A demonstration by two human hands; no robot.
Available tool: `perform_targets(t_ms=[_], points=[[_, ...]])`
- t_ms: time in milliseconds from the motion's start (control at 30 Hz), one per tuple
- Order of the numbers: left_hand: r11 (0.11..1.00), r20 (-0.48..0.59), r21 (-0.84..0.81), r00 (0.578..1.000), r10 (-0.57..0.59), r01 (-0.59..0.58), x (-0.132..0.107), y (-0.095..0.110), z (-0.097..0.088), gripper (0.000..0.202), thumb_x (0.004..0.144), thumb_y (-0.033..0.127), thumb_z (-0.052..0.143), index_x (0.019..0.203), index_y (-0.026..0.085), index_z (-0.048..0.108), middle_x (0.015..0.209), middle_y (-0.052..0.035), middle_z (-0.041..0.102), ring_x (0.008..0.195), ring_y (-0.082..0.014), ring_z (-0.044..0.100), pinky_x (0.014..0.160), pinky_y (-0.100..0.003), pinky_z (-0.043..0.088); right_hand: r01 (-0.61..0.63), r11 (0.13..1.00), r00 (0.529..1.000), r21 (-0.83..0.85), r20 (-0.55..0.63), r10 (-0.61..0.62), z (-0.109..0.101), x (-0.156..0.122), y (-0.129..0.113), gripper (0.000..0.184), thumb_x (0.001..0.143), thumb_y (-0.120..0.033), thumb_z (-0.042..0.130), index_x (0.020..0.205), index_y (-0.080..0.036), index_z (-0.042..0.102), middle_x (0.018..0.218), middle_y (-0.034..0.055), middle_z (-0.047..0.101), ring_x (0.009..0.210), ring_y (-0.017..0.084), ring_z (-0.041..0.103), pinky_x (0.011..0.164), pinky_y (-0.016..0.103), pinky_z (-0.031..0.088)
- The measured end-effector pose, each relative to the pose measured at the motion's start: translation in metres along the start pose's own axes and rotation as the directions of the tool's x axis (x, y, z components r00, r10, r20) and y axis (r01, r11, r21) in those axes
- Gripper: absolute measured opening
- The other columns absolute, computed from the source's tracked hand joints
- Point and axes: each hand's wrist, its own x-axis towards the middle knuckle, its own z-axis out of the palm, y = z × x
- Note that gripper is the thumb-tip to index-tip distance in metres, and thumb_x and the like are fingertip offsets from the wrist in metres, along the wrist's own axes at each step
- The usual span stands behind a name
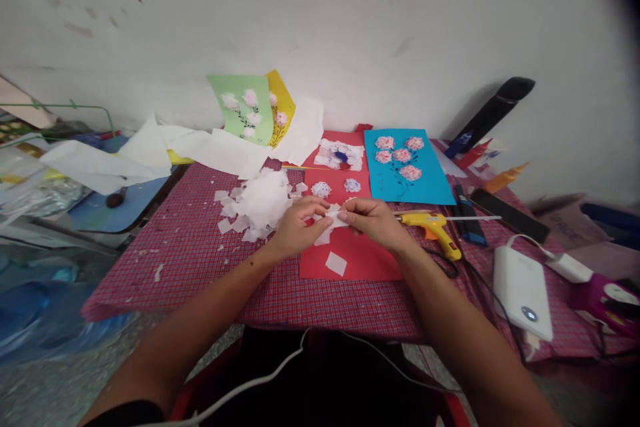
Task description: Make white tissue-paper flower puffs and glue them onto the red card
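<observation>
Between the fingertips of my left hand (303, 225) and my right hand (376, 221) is a small white tissue paper square (336, 215), pinched from both sides. Both hands hover above a sheet of red paper (365, 260). A loose tissue square (337, 263) lies on the red sheet nearer to me. Just beyond my fingers sit two tissue flowers with blue specks, one on the left (321, 189) and one on the right (353, 185). Left of my left hand is a heap of white tissue squares (265, 203).
A yellow glue gun (433, 227) with its cable lies right of my right hand. Behind it rests a blue sheet with pink flowers (435, 180). A paint-stained tissue (340, 155) is at the back. A white power bank (523, 290) stands near the right edge.
</observation>
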Motion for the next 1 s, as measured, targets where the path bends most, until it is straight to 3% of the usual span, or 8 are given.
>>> perform_targets(t_ms=[367,600,767,1000], points=[[0.996,-0.025,-0.005,0.996,-0.084,0.083,0.0001,-0.0016,0.0009,0.015,0.088,0.033,0.065,0.082,0.019,0.065,0.091,-0.0054,0.07,0.087,-0.0192,0.064,0.085,-0.034,0.049,0.021,0.999,0.996,0.03,-0.088,-0.018,0.0003,0.0017,0.006,0.034,0.084,-0.048,0.074,0.075,-0.017,0.064,0.062,-0.0039,0.053,0.056,0.01,0.044,0.057,0.027,0.034],[0.997,0.01,-0.006,0.997,-0.077,0.077,0.0004,0.0028,0.0006,0.018,0.089,0.035,0.065,0.081,0.02,0.064,0.09,-0.0047,0.069,0.087,-0.019,0.064,0.085,-0.033,0.049,0.033,0.996,0.999,0.089,-0.029,-0.031,0.0023,-0.0004,-0.001,0.038,0.081,-0.049,0.076,0.103,-0.019,0.07,0.083,0.001,0.065,0.064,0.012,0.052,0.06,0.027,0.042],[0.998,0.026,0.005,0.997,-0.07,0.07,-0.0005,-0.0018,0.0021,0.018,0.089,0.036,0.065,0.08,0.02,0.064,0.092,-0.005,0.07,0.089,-0.0194,0.064,0.085,-0.033,0.05,0.012,1.0,1.0,-0.001,-0.025,-0.012,0.0041,-0.0003,-0.0007,0.034,0.08,-0.05,0.075,0.08,-0.017,0.067,0.067,-0.0023,0.056,0.06,0.011,0.045,0.058,0.027,0.037],[0.998,0.038,0.017,0.997,-0.065,0.065,-0.0009,-0.0033,0.0009,0.021,0.093,0.036,0.062,0.08,0.02,0.062,0.089,-0.0042,0.068,0.086,-0.018,0.063,0.084,-0.032,0.048,0.026,0.999,0.996,0.034,-0.081,-0.023,0.0028,0.0007,0.0035,0.03,0.083,-0.047,0.074,0.081,-0.017,0.067,0.068,-0.0024,0.055,0.059,0.01,0.045,0.058,0.027,0.037]])
